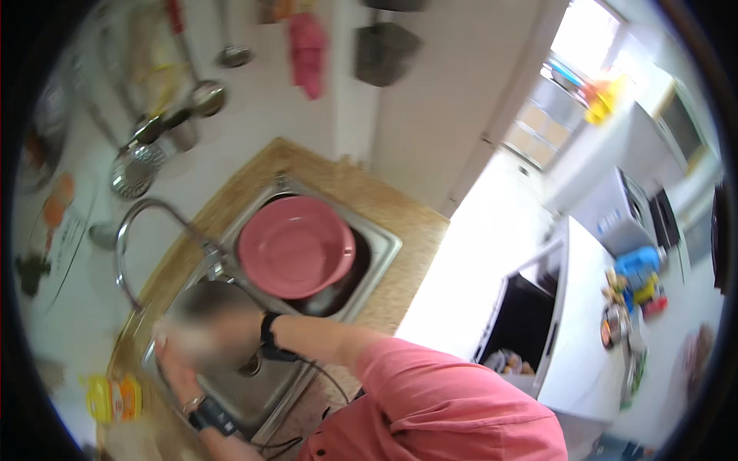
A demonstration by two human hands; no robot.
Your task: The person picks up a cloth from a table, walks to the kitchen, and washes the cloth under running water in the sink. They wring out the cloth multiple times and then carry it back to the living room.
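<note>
Both hands are over the near basin of a steel double sink. My left hand reaches in along the basin's left side, below the curved faucet. My right hand comes in from the right, close to the left one. A heavy blur covers the fingers and whatever lies between them, so I cannot tell what they hold. Something dark shows in the blur beyond the right hand. Resting in the other basin is a large pink plastic tub, slightly tilted, with no hand on it.
A yellow bottle stands left of the sink on the stone-look countertop. Ladles and a skimmer hang on the wall. Cables run from both wrist straps. At right is a white cabinet with an open compartment.
</note>
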